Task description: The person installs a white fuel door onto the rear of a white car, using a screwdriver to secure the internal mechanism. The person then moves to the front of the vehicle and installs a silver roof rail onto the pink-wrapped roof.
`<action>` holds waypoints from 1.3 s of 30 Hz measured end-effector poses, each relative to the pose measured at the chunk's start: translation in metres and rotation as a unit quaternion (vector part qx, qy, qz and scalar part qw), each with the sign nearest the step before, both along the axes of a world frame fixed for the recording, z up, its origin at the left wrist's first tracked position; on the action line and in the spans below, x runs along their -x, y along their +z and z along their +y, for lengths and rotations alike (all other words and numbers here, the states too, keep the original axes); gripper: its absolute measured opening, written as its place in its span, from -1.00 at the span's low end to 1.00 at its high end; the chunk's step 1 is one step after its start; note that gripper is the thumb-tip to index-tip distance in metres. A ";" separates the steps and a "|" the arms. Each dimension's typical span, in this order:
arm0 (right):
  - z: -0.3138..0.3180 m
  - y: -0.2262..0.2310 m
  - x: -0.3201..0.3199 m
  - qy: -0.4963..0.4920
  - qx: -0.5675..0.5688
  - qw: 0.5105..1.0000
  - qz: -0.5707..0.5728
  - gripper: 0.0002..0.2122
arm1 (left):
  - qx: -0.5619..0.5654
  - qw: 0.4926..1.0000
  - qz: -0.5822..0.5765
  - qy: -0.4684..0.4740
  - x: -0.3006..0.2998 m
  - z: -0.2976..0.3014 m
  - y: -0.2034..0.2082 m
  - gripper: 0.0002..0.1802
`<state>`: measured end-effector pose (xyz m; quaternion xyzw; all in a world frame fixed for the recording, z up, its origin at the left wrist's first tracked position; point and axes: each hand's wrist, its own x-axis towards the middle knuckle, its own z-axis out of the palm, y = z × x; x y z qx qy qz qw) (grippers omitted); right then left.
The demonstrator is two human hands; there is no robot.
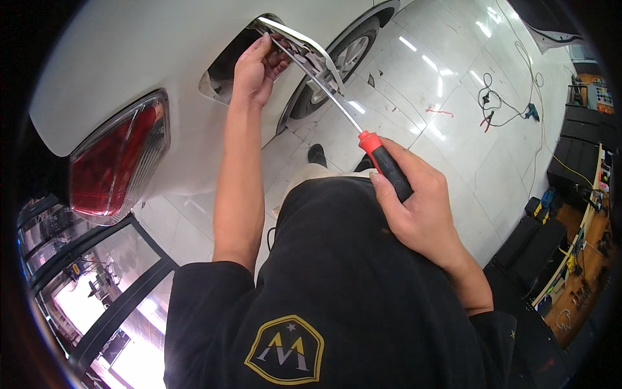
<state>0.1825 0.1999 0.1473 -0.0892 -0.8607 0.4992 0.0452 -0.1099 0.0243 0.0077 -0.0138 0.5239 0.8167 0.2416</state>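
Note:
My right hand [418, 201] is wrapped round the red and black handle of a long screwdriver [382, 162]. Its steel shaft slants up and left to the open fuel door [324, 55] of a white car. My left hand [256, 71] reaches into the fuel filler recess [227, 68], thumb and fingers closed about the far end of the shaft. The screwdriver's tip is hidden among the parts at the door's hinge side. The door stands swung out, its inner side toward my right hand.
The white car body [162, 39] fills the upper left, with a red tail light [116, 159] and a wheel [343, 61]. On the tiled floor lie a coiled black cable [492, 97] and red-handled pliers [487, 122]. Black cabinets [528, 240] line the right side.

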 end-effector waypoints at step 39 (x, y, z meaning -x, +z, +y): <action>0.008 0.016 0.004 0.026 -0.188 0.982 -0.004 -0.55 | 0.001 1.000 0.021 0.016 0.002 -0.004 0.007 -0.70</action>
